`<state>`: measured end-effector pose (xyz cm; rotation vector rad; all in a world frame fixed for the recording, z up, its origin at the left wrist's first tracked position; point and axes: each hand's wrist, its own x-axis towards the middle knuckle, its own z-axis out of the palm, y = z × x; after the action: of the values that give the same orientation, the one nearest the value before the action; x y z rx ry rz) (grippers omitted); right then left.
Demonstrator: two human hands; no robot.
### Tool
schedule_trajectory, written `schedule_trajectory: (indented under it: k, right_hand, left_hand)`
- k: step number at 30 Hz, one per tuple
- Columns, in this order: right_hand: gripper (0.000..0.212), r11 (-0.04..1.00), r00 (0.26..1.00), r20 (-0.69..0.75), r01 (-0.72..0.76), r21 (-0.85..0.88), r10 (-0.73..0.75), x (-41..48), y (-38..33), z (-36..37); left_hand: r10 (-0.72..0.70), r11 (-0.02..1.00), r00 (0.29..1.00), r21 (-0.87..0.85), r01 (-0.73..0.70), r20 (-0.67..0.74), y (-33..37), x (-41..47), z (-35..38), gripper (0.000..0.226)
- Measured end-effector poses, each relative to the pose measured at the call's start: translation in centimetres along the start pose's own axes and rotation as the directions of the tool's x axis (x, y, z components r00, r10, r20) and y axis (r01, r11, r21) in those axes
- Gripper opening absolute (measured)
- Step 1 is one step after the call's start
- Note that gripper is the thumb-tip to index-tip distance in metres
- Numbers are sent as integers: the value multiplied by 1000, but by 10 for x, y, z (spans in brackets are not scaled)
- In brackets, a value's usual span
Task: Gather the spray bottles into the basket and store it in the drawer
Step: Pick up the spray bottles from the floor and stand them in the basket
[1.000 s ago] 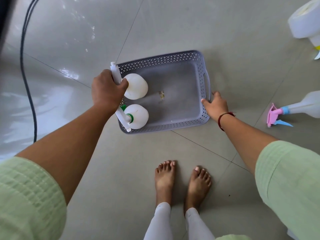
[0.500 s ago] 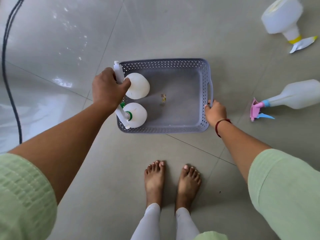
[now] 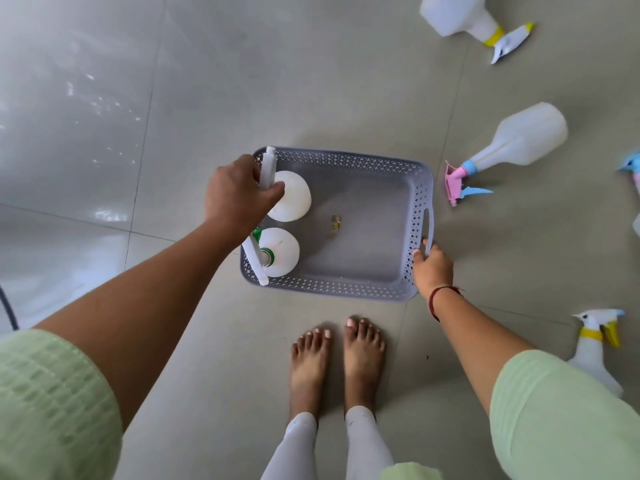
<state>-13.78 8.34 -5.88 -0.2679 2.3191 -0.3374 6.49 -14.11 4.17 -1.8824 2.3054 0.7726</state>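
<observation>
My left hand [image 3: 239, 195] is closed around the sprayer head of a white bottle [image 3: 290, 196] standing at the far left end of the grey basket [image 3: 349, 157], and my right hand [image 3: 431, 268] is curled over the basket's right rim just below its handle slot, steadying it on the floor [image 3: 311, 81]. A second white bottle with a green collar [image 3: 278, 251] stands just nearer me than the first, almost touching it, so two are in and both crowd the left end; the middle and right of the basket are bare apart from a small scrap of something [image 3: 335, 224] I cannot make out. The bottles left to gather all lie off to my right, so my right hand is the nearer one for them. The closest is the pink-nozzled bottle [image 3: 512, 143], lying on its side just beyond the basket's right end, its long axis running from the nozzle near the basket up and away to the right. Beyond it a yellow-collared bottle [image 3: 460, 15] lies on its side, and another with a yellow trigger [image 3: 594, 344] stands near my right sleeve [image 3: 561, 417]. At the right edge a blue nozzle [image 3: 630, 168] pokes into view, so I count at least four outside. I judge the pink one comes next, taken by its neck with my right hand.
</observation>
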Motion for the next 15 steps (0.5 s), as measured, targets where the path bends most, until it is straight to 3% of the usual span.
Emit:
schedule_trajectory:
  k: [5,10,15]
  right_hand:
    - [32,997,998,40,-57,58,55,-3,17,-1]
    - [71,980,988,126,-114,165,94,-12,19,-15]
    - [75,984,986,114,-137,117,124,-37,27,-53]
  left_hand:
    - [43,999,998,-4,-43,49,13,-15,9,44]
    - [93,995,994,29,-95,58,20,-42,5,70]
    - [-118,991,989,-60,123,85,7,-85,-15,96]
